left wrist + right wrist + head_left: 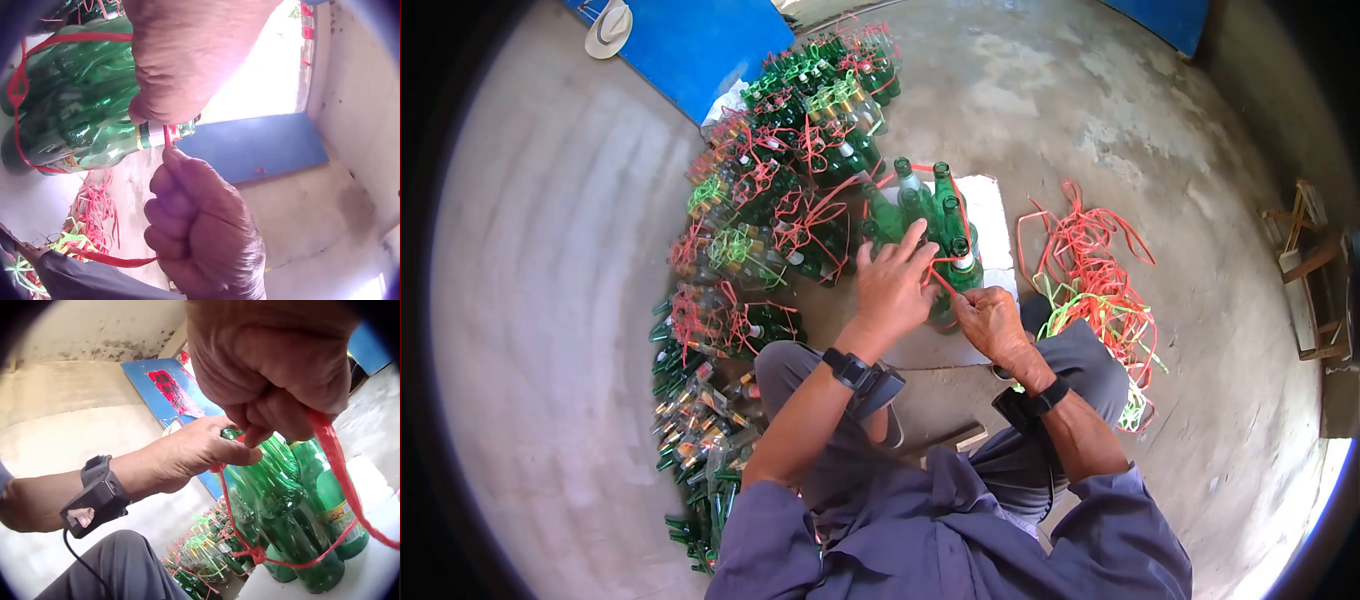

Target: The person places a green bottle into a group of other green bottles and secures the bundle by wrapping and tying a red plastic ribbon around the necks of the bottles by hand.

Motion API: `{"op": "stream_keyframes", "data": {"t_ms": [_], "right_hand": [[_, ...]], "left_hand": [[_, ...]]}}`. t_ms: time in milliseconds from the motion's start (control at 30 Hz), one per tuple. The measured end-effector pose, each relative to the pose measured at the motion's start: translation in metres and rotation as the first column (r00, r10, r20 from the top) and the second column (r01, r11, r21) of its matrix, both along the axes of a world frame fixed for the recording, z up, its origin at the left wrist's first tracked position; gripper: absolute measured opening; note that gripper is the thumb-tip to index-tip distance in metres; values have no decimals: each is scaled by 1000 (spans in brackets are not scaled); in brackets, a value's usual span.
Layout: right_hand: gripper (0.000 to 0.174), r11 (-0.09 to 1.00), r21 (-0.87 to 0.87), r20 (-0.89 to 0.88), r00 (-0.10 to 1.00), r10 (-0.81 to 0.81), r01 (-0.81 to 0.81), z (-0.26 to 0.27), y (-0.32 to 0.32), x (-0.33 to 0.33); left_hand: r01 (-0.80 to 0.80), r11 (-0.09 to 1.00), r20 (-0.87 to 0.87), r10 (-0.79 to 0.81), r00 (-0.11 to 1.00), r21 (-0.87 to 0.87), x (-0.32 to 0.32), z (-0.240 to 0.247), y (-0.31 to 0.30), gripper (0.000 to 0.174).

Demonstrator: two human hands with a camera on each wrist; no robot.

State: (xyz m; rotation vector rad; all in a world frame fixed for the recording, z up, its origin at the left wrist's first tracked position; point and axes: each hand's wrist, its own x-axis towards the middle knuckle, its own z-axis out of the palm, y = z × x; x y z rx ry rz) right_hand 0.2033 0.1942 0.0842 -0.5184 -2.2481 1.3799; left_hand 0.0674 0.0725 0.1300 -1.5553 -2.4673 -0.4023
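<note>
Several green bottles (915, 205) stand upright in a cluster on a white board (990, 205), with a red strap (344, 459) around them. My left hand (892, 290) lies over the near bottle necks, fingers spread and mostly straight, its thumb against the strap by one neck. Just right of it, my right hand (995, 325) pinches the red strap between thumb and curled finger. In the left wrist view, a length of strap (112, 258) trails from below that right hand (206, 225). A knot (257, 555) shows low on the strap in the right wrist view.
Many bottles with red and green straps (800, 150) crowd the floor at left, with loose bottles (700, 430) lying nearer. A heap of red and green straps (1090, 260) lies at right. Blue panels (690, 50) and a wooden stool (1310, 270) are farther off.
</note>
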Motion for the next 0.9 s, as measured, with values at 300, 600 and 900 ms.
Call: {"op": "stream_keyframes", "data": {"t_ms": [300, 600, 900], "right_hand": [[34, 994, -88, 130, 988, 79, -68, -11, -1, 1], [22, 954, 140, 40, 965, 261, -264, -9, -2, 3], [27, 859, -366, 83, 906, 414, -359, 6, 10, 7]], "left_hand": [[-5, 996, 25, 3, 1000, 84, 19, 11, -12, 63], [207, 946, 119, -242, 963, 249, 57, 17, -26, 44], [269, 928, 195, -323, 926, 258, 36, 3, -14, 23]]}}
